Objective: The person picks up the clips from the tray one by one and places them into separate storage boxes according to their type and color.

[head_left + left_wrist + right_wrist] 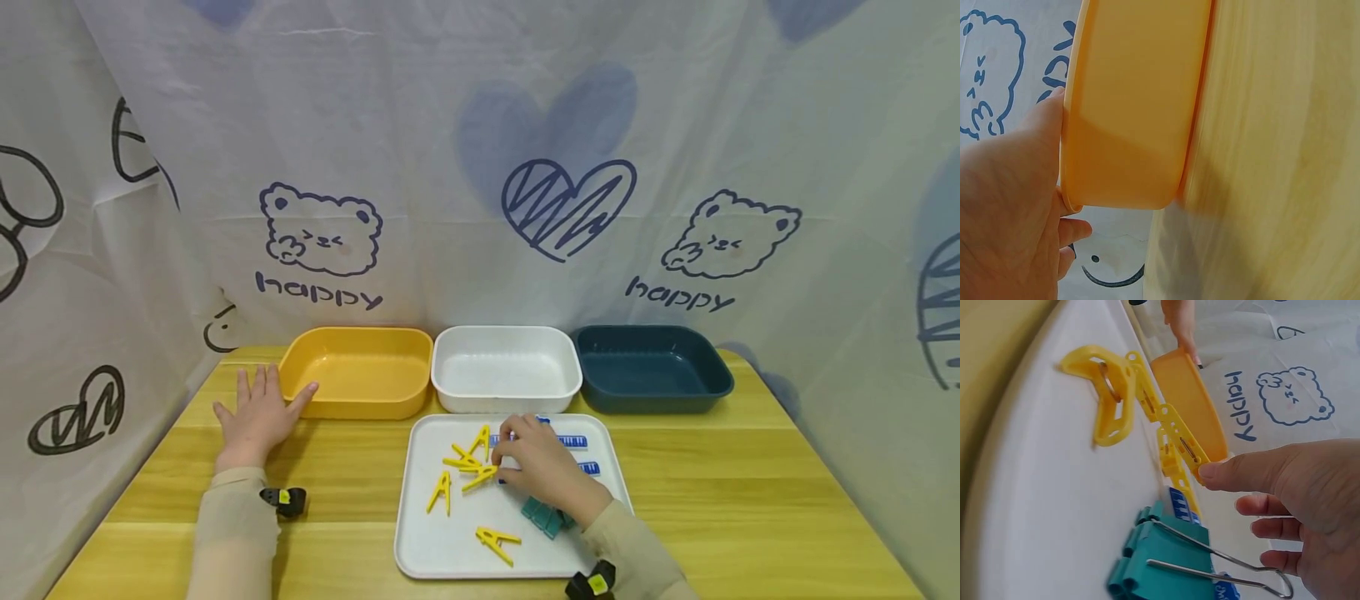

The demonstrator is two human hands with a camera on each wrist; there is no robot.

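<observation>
A white tray (420, 550) holds several yellow clothespins (495, 542), teal binder clips (543, 517) and small blue strips with white marks (573, 442). Over the tray, my right hand (543, 467) pinches the end of one yellow clothespin (1182, 440) between thumb and fingers; its other fingertips are partly hidden. Close by in the right wrist view are the teal binder clips (1172, 562) with wire handles. My left hand (255, 421) rests at the left corner of the yellow bin (356, 408), fingers spread, with the thumb at the rim.
A white bin (506, 404) and a dark blue bin (652, 404) stand to the right of the yellow one, behind the tray. The wooden table (750, 500) extends on both sides. A printed curtain (450, 167) hangs behind.
</observation>
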